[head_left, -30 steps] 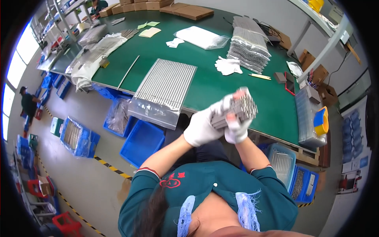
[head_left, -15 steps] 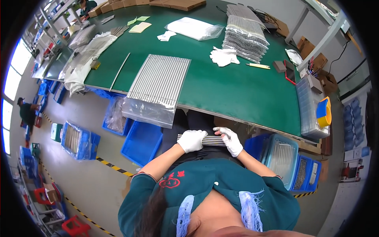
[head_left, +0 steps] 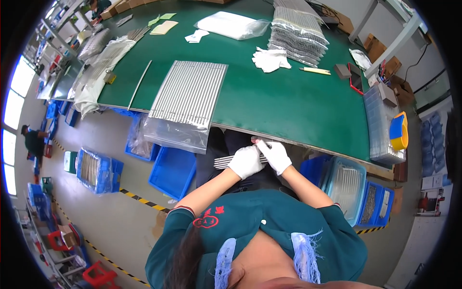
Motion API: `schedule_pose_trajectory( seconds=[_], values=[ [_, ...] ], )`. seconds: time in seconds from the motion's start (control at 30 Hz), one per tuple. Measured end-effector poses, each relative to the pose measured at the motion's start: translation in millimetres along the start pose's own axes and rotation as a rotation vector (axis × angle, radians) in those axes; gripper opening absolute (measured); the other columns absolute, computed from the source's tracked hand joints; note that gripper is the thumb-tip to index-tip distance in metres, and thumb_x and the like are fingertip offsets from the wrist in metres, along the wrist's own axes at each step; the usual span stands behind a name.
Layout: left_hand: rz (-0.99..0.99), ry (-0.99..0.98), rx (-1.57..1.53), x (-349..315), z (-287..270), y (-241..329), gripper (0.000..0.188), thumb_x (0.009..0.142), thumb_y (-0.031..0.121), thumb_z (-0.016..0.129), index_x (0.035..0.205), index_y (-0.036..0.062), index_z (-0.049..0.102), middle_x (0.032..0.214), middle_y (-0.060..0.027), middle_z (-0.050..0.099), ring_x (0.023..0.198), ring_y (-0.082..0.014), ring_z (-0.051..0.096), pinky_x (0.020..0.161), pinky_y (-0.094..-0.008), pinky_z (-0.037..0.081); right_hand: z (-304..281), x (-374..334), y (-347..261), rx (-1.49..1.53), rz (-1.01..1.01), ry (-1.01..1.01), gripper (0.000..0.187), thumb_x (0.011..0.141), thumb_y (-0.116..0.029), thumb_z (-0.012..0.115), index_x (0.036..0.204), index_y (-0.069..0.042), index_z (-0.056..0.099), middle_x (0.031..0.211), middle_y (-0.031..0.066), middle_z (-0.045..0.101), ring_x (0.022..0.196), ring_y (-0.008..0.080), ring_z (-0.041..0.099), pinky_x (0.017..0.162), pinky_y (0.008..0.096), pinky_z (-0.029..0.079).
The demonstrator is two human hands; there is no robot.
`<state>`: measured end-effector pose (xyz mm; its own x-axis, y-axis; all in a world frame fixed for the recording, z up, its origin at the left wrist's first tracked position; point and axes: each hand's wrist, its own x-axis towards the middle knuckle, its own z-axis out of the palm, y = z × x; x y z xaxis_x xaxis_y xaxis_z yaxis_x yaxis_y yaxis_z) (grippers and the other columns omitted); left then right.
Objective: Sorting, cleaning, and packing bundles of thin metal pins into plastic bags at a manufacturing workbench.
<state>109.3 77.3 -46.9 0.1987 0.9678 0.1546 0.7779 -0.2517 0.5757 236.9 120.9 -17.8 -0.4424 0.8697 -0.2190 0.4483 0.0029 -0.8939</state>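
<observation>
My left hand (head_left: 247, 163) wraps one bundle of slim metal rods (head_left: 223, 163) — too covered to count — on my side of the green table (head_left: 288, 108); my right hand (head_left: 276, 156) meets it near the bundle's right end — its grip I cannot tell. One rod-filled clear bag (head_left: 175, 134) and one loose rod (head_left: 140, 85) lie tabletop.

A: Where does the view look from?
B: The wearer's head, through a wide fisheye, facing down past the shirt (head_left: 284, 212) to the hands (head_left: 247, 163), close by, with the green table (head_left: 288, 106) stretching ahead
</observation>
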Motion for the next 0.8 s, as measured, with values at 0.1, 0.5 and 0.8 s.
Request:
schedule_pose_trajectory(
  seconds=[0.1,0.5,0.8],
  values=[
    [0.055,0.0,0.092,10,16,-1,0.026,0.063,0.017,0.064,0.083,0.0022,0.056,0.07,-0.0144,0.061,0.064,-0.0302,0.062,0.058,-0.0403,0.051,-4,10,49,0.284,-0.176,0.006,0.033,0.091,-0.029,0.052,0.106,-0.003,0.064,0.106,0.0113,0.066,0.099,0.022,0.061,0.089,0.0311,0.044],
    [0.07,-0.104,0.125,3,7,-3,0.031,0.069,0.016,0.066,0.097,0.0069,0.056,0.082,-0.0137,0.062,0.076,-0.0318,0.061,0.068,-0.0416,0.05,-79,-154,122,0.016,0.568,-0.089,0.043,0.09,-0.041,0.051,0.1,-0.002,0.066,0.092,0.0087,0.068,0.083,0.0171,0.063,0.079,0.0276,0.048],
    [0.014,-0.023,-0.012,-3,3,0,0.025,0.074,0.018,0.064,0.096,0.0073,0.061,0.086,-0.0153,0.064,0.081,-0.0346,0.062,0.072,-0.041,0.05,-54,-332,226,0.311,1.415,-0.062,0.061,0.078,-0.049,0.064,0.117,-0.002,0.056,0.113,0.0178,0.06,0.103,0.0294,0.059,0.087,0.035,0.048]
  ],
)
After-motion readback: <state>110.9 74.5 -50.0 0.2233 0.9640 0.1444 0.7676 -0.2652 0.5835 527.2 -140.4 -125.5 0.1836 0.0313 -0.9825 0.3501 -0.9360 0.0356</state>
